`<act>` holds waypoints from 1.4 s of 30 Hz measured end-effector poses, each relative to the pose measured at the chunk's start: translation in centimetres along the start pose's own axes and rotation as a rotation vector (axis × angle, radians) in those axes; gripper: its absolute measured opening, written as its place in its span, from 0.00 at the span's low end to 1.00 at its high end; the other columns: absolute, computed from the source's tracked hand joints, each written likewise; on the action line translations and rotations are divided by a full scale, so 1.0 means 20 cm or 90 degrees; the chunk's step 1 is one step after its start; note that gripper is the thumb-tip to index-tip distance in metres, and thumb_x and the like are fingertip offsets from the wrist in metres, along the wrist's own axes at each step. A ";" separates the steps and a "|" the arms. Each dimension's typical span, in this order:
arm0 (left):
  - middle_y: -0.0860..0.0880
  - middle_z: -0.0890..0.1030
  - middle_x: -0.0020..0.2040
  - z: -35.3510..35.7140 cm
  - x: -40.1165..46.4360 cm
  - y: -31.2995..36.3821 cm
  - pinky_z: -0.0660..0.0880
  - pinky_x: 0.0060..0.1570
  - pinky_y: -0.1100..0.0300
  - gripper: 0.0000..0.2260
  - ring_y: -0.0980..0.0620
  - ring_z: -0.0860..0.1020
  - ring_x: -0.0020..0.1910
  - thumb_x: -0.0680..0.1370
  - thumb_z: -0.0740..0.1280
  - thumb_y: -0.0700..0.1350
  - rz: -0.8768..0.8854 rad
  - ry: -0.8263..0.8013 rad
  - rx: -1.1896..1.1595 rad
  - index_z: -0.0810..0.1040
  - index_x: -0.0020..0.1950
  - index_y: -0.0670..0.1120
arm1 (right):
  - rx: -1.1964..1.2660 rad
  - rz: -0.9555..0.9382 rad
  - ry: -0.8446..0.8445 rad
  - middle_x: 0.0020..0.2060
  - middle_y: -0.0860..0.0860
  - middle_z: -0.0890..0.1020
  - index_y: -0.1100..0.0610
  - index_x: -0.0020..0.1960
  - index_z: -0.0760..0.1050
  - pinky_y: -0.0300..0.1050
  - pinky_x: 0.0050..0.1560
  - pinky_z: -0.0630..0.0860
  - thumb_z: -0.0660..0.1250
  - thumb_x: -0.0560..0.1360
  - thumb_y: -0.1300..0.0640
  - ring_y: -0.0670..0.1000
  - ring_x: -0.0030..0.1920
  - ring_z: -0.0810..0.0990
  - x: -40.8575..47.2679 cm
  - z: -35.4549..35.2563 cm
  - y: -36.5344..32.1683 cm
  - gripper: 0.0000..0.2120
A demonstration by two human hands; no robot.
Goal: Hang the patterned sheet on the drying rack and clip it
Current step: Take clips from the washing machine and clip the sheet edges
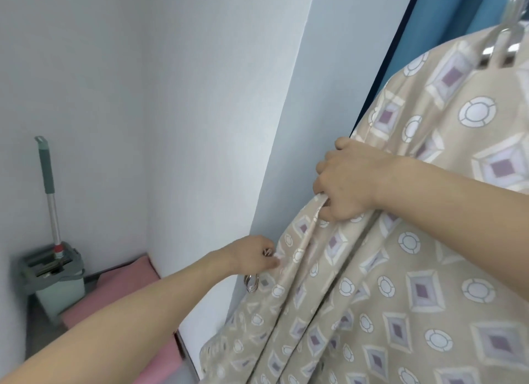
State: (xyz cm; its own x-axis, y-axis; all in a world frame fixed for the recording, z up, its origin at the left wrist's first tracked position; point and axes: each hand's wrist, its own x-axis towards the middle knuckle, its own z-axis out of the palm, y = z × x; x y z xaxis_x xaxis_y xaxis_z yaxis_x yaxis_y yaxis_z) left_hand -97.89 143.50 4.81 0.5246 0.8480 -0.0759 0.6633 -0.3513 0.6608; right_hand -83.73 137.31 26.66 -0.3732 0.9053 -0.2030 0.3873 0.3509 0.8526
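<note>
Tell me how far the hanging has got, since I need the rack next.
Done: the patterned sheet is draped over the top, under a clear clip. In hand: the right hand grips a fold, and the left hand pinches the edge. Left: clipping that edge.

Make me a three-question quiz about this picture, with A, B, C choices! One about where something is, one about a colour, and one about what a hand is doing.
1. Where is the mop bucket?
A. In the corner on the floor
B. On a shelf
C. Under the sheet

2. What colour is the mat beside the bucket?
A. Green
B. Pink
C. Black

3. What is the right hand doing?
A. Hanging loose
B. Waving
C. Gripping the patterned sheet

Answers:
1 A, it stands on the floor where the walls meet.
2 B, the mat looks pink.
3 C, its fingers curl round a fold of the cloth.
</note>
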 end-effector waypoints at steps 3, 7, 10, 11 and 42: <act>0.49 0.76 0.31 -0.07 0.00 0.02 0.67 0.35 0.59 0.19 0.49 0.71 0.31 0.77 0.62 0.57 -0.079 0.015 0.042 0.70 0.32 0.46 | 0.039 0.065 0.032 0.46 0.48 0.74 0.45 0.56 0.77 0.50 0.64 0.59 0.39 0.72 0.27 0.51 0.52 0.69 -0.04 -0.02 0.04 0.36; 0.49 0.76 0.30 -0.26 -0.04 0.15 0.67 0.36 0.60 0.20 0.50 0.72 0.32 0.78 0.54 0.49 -0.068 0.181 -0.240 0.78 0.33 0.42 | -0.017 0.126 0.143 0.54 0.50 0.77 0.51 0.59 0.75 0.55 0.72 0.52 0.45 0.80 0.39 0.54 0.59 0.70 -0.09 0.00 0.09 0.25; 0.52 0.74 0.32 -0.34 -0.06 0.24 0.67 0.35 0.64 0.14 0.55 0.71 0.32 0.79 0.56 0.39 0.026 0.286 -0.433 0.79 0.40 0.42 | 0.005 0.130 0.168 0.44 0.49 0.73 0.53 0.56 0.74 0.53 0.71 0.55 0.52 0.80 0.48 0.54 0.52 0.70 -0.09 0.02 0.09 0.15; 0.53 0.74 0.33 -0.35 -0.07 0.26 0.67 0.35 0.66 0.14 0.57 0.71 0.32 0.80 0.56 0.38 0.057 0.315 -0.478 0.80 0.43 0.43 | 0.032 0.124 0.174 0.42 0.49 0.71 0.53 0.55 0.73 0.52 0.70 0.55 0.53 0.79 0.49 0.53 0.50 0.69 -0.08 0.02 0.09 0.13; 0.37 0.80 0.59 -0.38 -0.05 0.35 0.77 0.60 0.53 0.14 0.42 0.79 0.59 0.75 0.68 0.38 0.362 0.183 -0.927 0.75 0.60 0.37 | 0.132 0.125 0.158 0.53 0.46 0.78 0.50 0.59 0.73 0.51 0.69 0.53 0.54 0.78 0.37 0.51 0.57 0.70 -0.04 0.06 0.12 0.20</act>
State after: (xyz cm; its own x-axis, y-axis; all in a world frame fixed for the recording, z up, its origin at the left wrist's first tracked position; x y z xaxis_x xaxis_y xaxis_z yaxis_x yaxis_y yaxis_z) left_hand -97.81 143.19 15.26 0.2890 0.8471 0.4460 -0.7198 -0.1149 0.6846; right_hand -81.52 137.82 28.36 -0.4577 0.8836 0.0992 0.6250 0.2403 0.7427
